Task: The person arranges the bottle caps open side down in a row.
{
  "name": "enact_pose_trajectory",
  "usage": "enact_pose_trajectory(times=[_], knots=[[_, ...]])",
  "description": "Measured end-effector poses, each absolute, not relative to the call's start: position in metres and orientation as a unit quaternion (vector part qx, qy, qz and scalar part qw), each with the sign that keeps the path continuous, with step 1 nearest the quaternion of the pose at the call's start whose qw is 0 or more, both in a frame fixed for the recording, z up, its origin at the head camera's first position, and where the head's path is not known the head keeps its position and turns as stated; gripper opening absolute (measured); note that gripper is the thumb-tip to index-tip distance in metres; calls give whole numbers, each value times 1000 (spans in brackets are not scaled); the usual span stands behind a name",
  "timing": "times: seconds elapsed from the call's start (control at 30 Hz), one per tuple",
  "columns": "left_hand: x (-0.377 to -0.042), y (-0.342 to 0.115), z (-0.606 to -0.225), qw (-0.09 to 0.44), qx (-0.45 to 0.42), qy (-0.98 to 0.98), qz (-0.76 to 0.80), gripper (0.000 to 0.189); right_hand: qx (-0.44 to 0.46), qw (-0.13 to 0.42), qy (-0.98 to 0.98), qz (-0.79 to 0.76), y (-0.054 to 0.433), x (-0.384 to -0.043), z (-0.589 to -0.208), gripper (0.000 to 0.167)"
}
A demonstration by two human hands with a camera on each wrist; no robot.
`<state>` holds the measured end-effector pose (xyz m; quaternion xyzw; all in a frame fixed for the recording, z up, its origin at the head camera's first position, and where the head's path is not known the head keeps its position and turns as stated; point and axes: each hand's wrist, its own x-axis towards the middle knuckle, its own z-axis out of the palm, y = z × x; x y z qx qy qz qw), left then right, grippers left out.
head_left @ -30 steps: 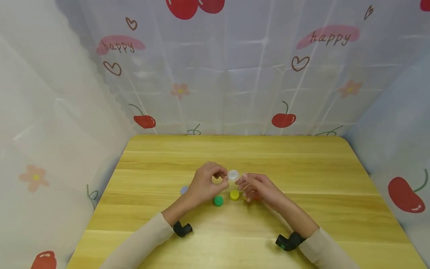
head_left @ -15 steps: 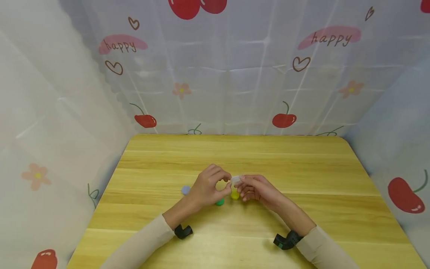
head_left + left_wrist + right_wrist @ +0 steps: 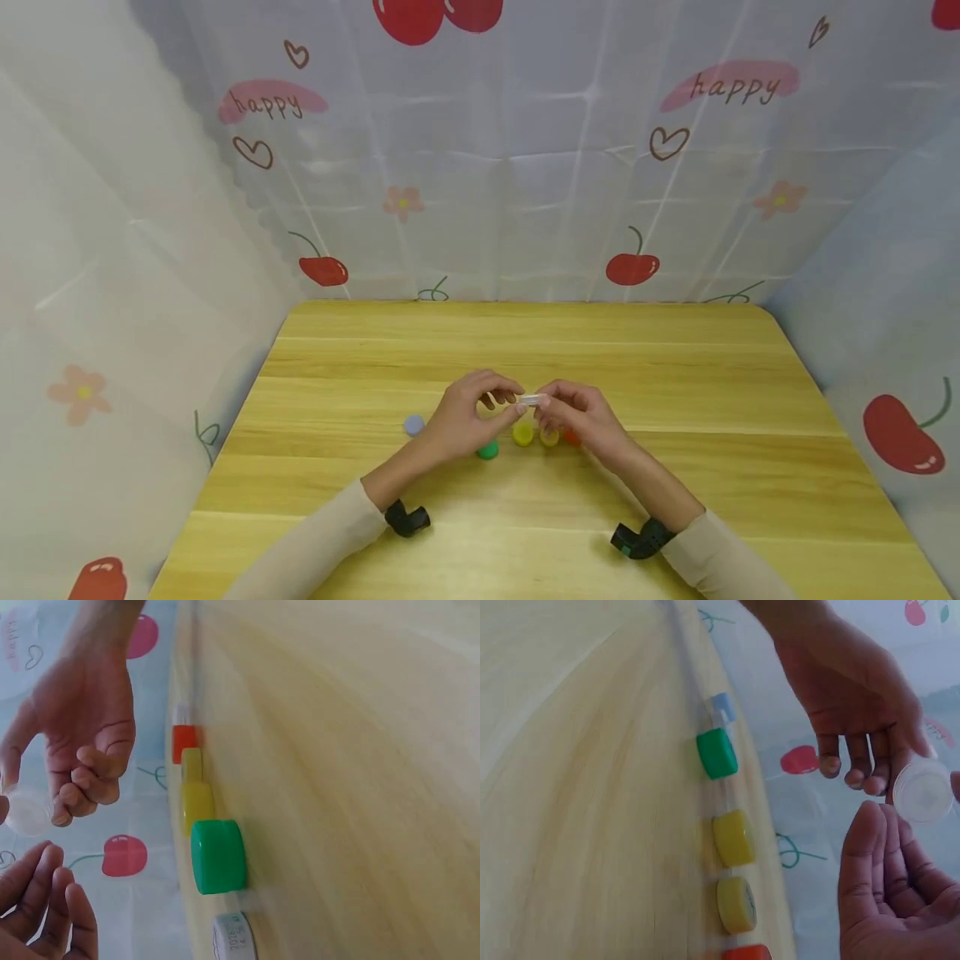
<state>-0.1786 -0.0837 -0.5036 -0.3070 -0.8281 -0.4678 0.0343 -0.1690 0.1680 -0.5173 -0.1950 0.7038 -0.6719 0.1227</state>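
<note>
A translucent whitish bottle cap (image 3: 532,400) is held up above the table between both hands, seen edge-on in the head view. Its round face shows as a pale disc (image 3: 30,811) in the left wrist view. My left hand (image 3: 472,414) pinches the cap's left edge between thumb and fingertips. From the other side, my right hand (image 3: 588,418) grips it with thumb and index finger, the other fingers curled beneath. Below the hands stand a green cap (image 3: 717,754), a yellow cap (image 3: 734,838), a pale yellow cap (image 3: 736,904) and a red cap (image 3: 184,744).
A light blue cap (image 3: 414,425) lies left of the left forearm. The caps form a loose row on the wooden table (image 3: 465,533). Patterned cloth (image 3: 495,208) surrounds the table at the back and sides.
The right hand, apart from the translucent cap a second ago, has come in and taken hold of it. The cap has turned from face-up to edge-on and moved slightly right.
</note>
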Motion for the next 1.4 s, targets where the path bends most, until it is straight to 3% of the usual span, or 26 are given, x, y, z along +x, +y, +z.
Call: enact_pose_trajectory(times=[0.1,0.17,0.4,0.67,0.8,1.03,1.4], knots=[[-179,-84,-502,-30,-282,-802,-526,18,-225,58,721,-652,170,-167,-516,15],[-181,-83,-502,-47,-286,-785,-547,19,-242,21,732,-636,170,-165,-516,17],[-181,-79,-505,-19,-336,-768,-545,25,-302,-53,760,-573,179,-161,-517,32],[-181,-62,-502,22,-395,-803,-446,32,-313,-65,802,-504,205,-154,-511,39],[-182,-48,-503,16,-424,-819,-386,35,-331,-87,820,-460,223,-149,-513,42],[-185,-13,-506,21,-462,-848,-260,37,-307,-63,868,-386,255,-139,-514,39],[-196,53,-504,-14,-471,-876,-101,35,-264,-74,919,-284,288,-133,-521,36]])
